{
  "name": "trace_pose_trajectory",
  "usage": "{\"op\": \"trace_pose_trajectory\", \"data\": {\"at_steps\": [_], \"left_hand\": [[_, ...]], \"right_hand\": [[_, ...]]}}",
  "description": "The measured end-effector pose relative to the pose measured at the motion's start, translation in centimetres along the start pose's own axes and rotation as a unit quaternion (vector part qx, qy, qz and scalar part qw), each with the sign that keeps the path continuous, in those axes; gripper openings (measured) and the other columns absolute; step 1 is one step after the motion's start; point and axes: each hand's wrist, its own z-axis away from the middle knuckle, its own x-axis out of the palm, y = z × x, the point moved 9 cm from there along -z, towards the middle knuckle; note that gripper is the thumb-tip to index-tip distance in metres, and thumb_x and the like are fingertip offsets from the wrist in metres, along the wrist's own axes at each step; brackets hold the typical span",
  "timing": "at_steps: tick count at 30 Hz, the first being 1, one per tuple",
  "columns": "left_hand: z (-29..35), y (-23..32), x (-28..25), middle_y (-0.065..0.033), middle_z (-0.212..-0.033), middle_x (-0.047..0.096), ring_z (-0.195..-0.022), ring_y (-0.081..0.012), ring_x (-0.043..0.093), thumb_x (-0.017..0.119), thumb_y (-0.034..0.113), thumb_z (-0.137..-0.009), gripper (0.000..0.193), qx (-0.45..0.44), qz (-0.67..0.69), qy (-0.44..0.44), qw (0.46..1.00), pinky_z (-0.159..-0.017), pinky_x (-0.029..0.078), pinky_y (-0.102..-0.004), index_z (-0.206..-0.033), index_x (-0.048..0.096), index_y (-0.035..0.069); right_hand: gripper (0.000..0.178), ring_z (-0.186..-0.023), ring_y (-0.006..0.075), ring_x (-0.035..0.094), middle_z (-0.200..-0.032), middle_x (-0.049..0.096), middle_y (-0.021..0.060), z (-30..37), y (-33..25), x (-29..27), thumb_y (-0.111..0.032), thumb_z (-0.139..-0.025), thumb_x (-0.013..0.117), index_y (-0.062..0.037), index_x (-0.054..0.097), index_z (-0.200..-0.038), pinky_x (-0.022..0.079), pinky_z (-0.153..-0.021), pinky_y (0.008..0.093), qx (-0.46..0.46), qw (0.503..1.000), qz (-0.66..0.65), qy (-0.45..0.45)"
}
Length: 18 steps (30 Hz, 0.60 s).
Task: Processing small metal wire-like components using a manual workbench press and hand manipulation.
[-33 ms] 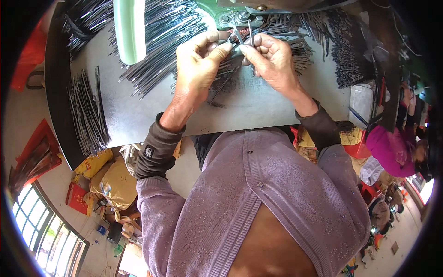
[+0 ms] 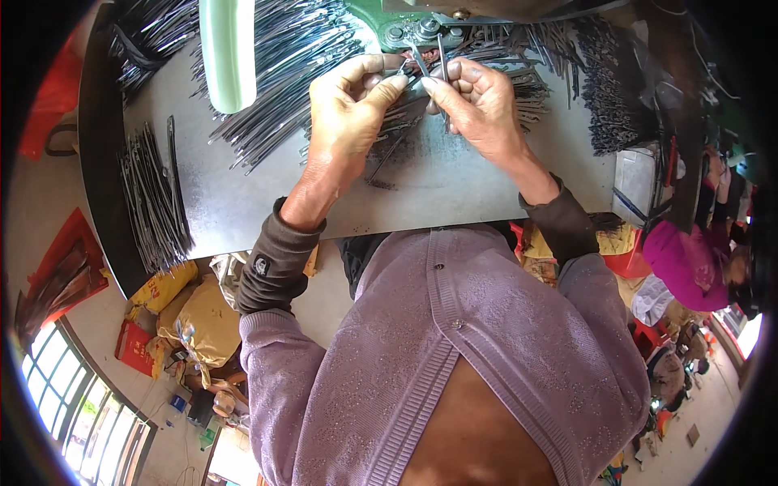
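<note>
Both my hands work close together in front of a green machine with bolts on its metal plate. My left hand is closed in a pinch, thumb against forefinger, at a small shiny end too small to name. My right hand is closed around thin dark strips, one of which stands up past the fingers. A lighter, flat metal-looking piece shows between the two hands, below the bolts; I cannot tell whether it belongs to the machine. Many thin dark strips lie fanned out left of my hands.
A pale green curved guard hangs over the metal table. More strips lie in a bundle at the left edge and in a dense pile at the right. A white box sits at the right edge. Another person in a magenta top is farther right.
The strips in my right hand have shifted very slightly. My left hand stays where it was.
</note>
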Motion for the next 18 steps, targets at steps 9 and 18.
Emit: {"op": "trace_pose_trajectory", "data": {"at_steps": [9, 18], "left_hand": [[-0.5, 0.3, 0.4, 0.0044, -0.066, 0.05, -0.051, -0.0015, 0.037, 0.06, 0.006, -0.079, 0.02, -0.009, 0.025, 0.0, 1.0, -0.044, 0.027, -0.0155, -0.098, 0.061, 0.0], [-3.6, 1.8, 2.1, -0.0012, -0.071, 0.059, -0.056, -0.0039, 0.049, 0.055, 0.003, -0.082, 0.011, 0.011, 0.081, -0.039, 0.996, -0.05, 0.038, -0.0173, -0.089, 0.062, -0.001]], "right_hand": [[0.01, -0.046, 0.001, 0.045, -0.062, 0.058, 0.001, -0.4, 0.4, 0.2, -0.012, -0.081, 0.059, -0.0022, 0.059, -0.081, 0.035, -0.04, 0.0155, 0.018, 1.0, -0.012, -0.011], [0.009, -0.044, 0.0008, 0.045, -0.063, 0.058, 0.001, -2.6, 0.0, -1.4, -0.013, -0.083, 0.058, -0.0049, 0.059, -0.08, 0.035, -0.04, 0.0143, 0.001, 0.995, -0.101, 0.004]]}}
